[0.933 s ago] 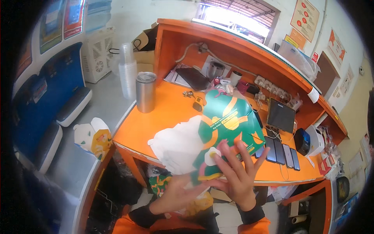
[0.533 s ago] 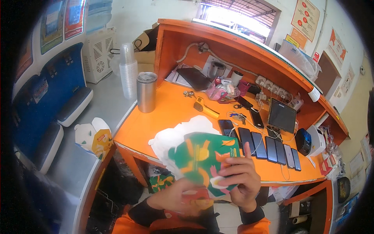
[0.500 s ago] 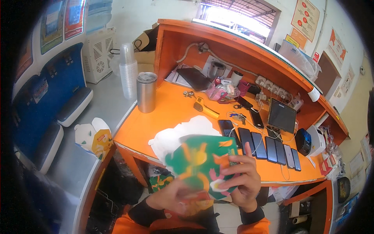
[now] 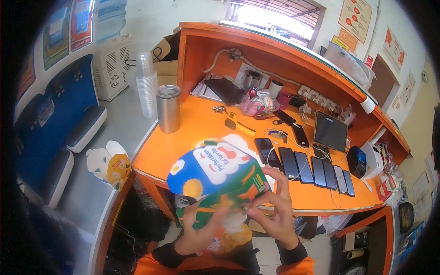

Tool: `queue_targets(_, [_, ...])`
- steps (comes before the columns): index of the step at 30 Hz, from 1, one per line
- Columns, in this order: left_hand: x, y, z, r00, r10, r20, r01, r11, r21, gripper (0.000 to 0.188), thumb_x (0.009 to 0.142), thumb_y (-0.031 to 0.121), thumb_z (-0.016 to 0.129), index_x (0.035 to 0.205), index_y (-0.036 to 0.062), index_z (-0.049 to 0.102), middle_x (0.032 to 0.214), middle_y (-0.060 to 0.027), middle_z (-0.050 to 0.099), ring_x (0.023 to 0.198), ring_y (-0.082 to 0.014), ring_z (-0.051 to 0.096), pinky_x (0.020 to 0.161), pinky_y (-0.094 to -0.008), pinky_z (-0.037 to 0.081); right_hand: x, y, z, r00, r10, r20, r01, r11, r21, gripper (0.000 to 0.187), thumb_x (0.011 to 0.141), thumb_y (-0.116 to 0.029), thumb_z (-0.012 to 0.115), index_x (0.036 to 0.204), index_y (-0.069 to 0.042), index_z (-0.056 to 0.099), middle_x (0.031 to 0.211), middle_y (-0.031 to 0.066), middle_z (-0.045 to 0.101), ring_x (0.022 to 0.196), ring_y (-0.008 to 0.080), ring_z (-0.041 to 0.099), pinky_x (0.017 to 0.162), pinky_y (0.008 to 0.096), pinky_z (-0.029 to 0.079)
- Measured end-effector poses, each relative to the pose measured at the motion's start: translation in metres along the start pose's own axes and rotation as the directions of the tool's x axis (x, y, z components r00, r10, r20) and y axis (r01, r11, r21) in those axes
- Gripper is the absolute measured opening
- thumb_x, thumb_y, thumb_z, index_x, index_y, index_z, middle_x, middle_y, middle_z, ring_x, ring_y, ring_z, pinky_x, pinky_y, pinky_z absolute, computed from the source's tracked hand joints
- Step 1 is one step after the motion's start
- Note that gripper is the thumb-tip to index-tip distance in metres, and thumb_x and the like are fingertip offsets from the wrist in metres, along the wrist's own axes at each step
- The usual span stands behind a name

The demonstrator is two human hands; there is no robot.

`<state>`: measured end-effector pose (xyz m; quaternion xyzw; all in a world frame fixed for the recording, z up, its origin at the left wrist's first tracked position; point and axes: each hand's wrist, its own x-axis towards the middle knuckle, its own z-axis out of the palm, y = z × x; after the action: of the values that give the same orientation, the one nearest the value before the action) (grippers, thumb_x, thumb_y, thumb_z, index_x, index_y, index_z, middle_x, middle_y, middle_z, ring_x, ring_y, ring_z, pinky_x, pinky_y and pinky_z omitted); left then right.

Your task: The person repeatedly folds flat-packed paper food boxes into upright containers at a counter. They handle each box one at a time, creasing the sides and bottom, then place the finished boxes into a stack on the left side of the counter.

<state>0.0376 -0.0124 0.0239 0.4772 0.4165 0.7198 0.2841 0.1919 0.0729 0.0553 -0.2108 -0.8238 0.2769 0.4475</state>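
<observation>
A printed cardboard food box [image 4: 215, 167], green and blue with an upper panel showing its white inside, is between my hands above the desk's front edge. My left hand [image 4: 201, 236] grips its lower left side, thumb across the green face. At the lower right corner, my right hand [image 4: 274, 213] pinches the box's edge between thumb and fingers. Below the hands, near my lap, shows a yellow and orange printed piece [image 4: 236, 236], partly hidden by the box and hands. White sheets [image 4: 236, 140] lie on the desk behind the box, mostly covered by it.
On the orange desk [image 4: 151, 151] are a steel tumbler [image 4: 168, 110], a yellow thermometer gun [image 4: 239, 124], several phones [image 4: 288, 162] with cables, and a tablet [image 4: 330, 130]. Stacked plastic cups [image 4: 146, 87] and an opened yellow and white box [image 4: 110, 164] stand on the grey counter at left.
The box has turned and opened out, so its blue panel now faces up where green showed before. My right hand has shifted down to its lower corner; the view has moved slightly.
</observation>
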Motion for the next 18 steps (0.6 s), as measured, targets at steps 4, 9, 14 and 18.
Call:
queue_targets(4, [-0.003, -0.002, 0.002, 0.995, -0.095, -0.042, 0.092, 0.993, -0.076, 0.016, 0.084, 0.007, 0.057, 0.096, -0.0029, 0.060, 0.088, -0.0051, 0.063, 0.072, -0.0070, 0.056, 0.063, -0.0215, 0.045, 0.002, 0.000, 0.005, 1.000, -0.022, -0.014, 0.022, 0.999, 0.025, 0.014, 0.067, -0.011, 0.073, 0.071, -0.005, 0.060, 0.124, 0.0181, 0.043, 0.116, 0.0315, 0.040, 0.097, 0.0409, 0.029])
queue_targets(9, [-0.004, -0.006, -0.005, 0.998, -0.068, 0.000, 0.068, 0.998, -0.002, 0.018, 0.083, 0.008, 0.058, 0.098, -0.0025, 0.060, 0.088, -0.0052, 0.064, 0.073, -0.0078, 0.057, 0.065, -0.0222, 0.046, 0.001, 0.001, 0.008, 0.997, -0.052, -0.055, 0.048, 0.996, -0.075, 0.018, 0.068, -0.008, 0.072, 0.072, -0.003, 0.056, 0.122, 0.0194, 0.044, 0.111, 0.0311, 0.045, 0.090, 0.0358, 0.038])
queue_targets(14, [-0.005, -0.002, -0.002, 0.995, -0.100, -0.014, 0.099, 0.992, -0.076, 0.019, 0.083, 0.008, 0.059, 0.098, -0.0027, 0.060, 0.086, -0.0043, 0.064, 0.073, -0.0087, 0.057, 0.066, -0.0224, 0.046, -0.001, 0.004, 0.012, 0.994, -0.069, -0.088, 0.067, 0.997, -0.030, 0.021, 0.067, -0.011, 0.074, 0.074, -0.003, 0.056, 0.118, 0.0183, 0.045, 0.109, 0.0304, 0.046, 0.089, 0.0362, 0.039])
queue_targets(18, [-0.006, -0.002, -0.009, 0.977, -0.191, 0.094, 0.193, 0.981, -0.016, 0.022, 0.083, 0.009, 0.059, 0.102, -0.0023, 0.058, 0.093, -0.0060, 0.062, 0.081, -0.0101, 0.057, 0.072, -0.0239, 0.045, -0.004, 0.007, 0.015, 0.983, -0.076, -0.169, 0.063, 0.995, -0.079, 0.023, 0.066, -0.012, 0.074, 0.076, -0.004, 0.056, 0.115, 0.0172, 0.047, 0.106, 0.0295, 0.047, 0.087, 0.0351, 0.039])
